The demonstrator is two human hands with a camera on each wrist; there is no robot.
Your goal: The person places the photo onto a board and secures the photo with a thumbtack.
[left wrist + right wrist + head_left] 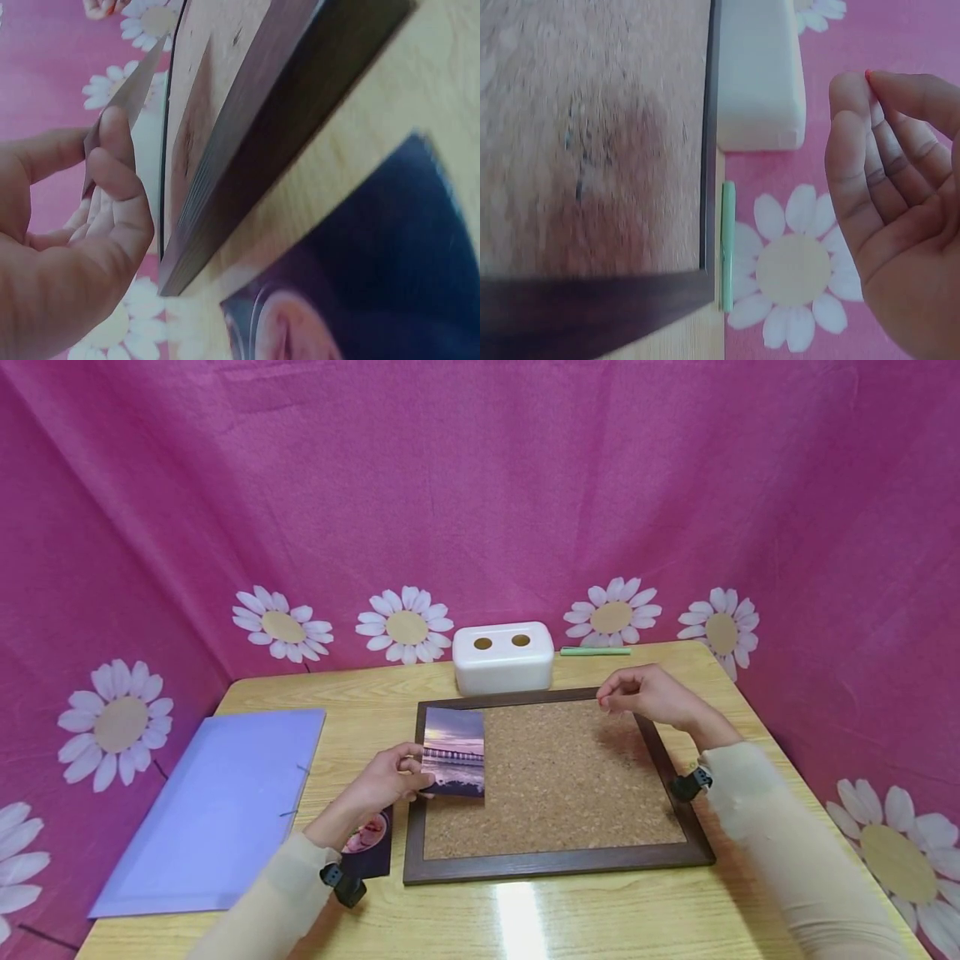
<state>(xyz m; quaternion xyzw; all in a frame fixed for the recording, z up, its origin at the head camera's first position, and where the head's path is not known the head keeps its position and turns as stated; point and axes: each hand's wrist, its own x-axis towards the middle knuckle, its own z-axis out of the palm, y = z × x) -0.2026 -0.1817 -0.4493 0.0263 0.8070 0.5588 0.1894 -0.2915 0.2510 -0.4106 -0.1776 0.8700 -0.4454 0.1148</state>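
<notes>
My left hand [392, 778] pinches a photo print [454, 739] of a pier at sunset by its lower left edge. The print is held over the left side of a cork board [555, 785] with a dark frame; in the left wrist view it tilts up, apart from the cork. Above the board's far right corner is my right hand [651, 695]. In the right wrist view, its thumb and forefinger pinch a tiny red object [868, 73], mostly hidden by the fingertips, so its kind is not clear.
A second dark photo [372, 857] lies left of the board, partly under my left wrist. Further left is a blue-violet folder [225, 793]. Behind the board stand a white box [504, 675] with two round holes and a slim green stick-like item [596, 652]. Pink cloth surrounds the table.
</notes>
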